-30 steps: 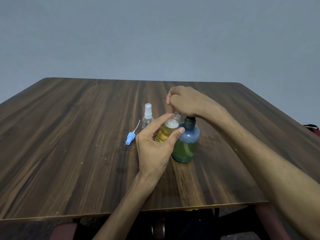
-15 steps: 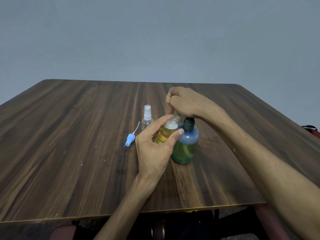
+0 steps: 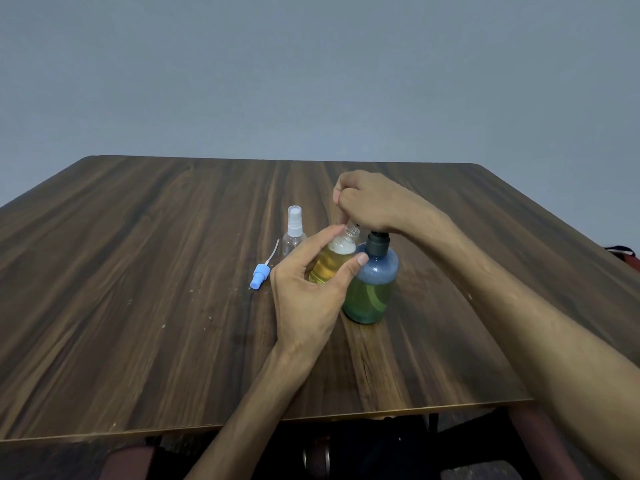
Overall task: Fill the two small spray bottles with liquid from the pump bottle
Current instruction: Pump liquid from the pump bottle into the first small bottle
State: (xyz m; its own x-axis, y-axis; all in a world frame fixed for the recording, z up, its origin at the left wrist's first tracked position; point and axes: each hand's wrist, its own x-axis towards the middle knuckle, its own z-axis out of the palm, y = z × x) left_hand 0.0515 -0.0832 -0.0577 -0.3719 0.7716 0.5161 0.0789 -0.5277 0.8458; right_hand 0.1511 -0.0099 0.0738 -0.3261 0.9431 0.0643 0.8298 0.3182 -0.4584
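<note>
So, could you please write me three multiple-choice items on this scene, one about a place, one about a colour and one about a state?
1. Where does the blue spray cap lie?
A. On the table, left of the left hand
B. On the pump bottle
C. In the right hand

2. What colour is the liquid in the held spray bottle?
A. Red
B. Amber
C. Clear

3. How is the second spray bottle, standing behind?
A. Capped and looking empty
B. Uncapped and full
C. Lying on its side

Answers: 1 A, the cap rests on the wood beside the hand. 2 B, yellow-orange liquid with foam on top shows between the fingers. 3 A, its white sprayer is on and the body looks clear.
</note>
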